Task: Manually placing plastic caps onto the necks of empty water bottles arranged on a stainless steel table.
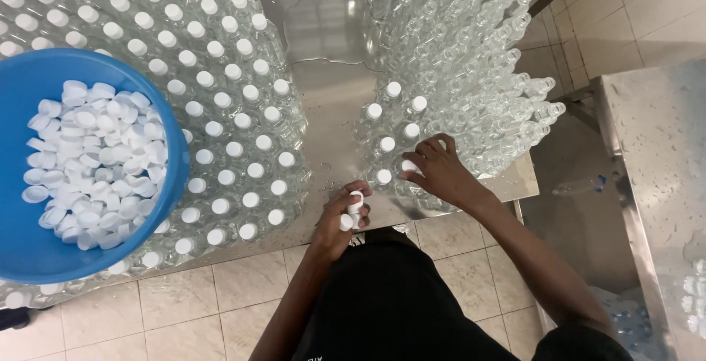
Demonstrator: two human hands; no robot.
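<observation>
My right hand (440, 170) rests on top of a clear plastic bottle (408, 173) at the near edge of the right cluster, pressing a white cap (409, 166) onto it. A few neighbouring bottles (384, 145) there carry white caps; the bottles behind (456, 45) stand uncapped. My left hand (342, 217) hovers at the table's front edge, closed around a few loose white caps (353, 210). A blue basin (44, 251) full of white caps (95, 162) sits on the capped bottles at the left.
A steel table (323, 45), wet in places, holds a large block of capped clear bottles (220, 104) on the left. A second steel surface (662, 155) stands at the right. Beige tiled floor (184, 309) lies below.
</observation>
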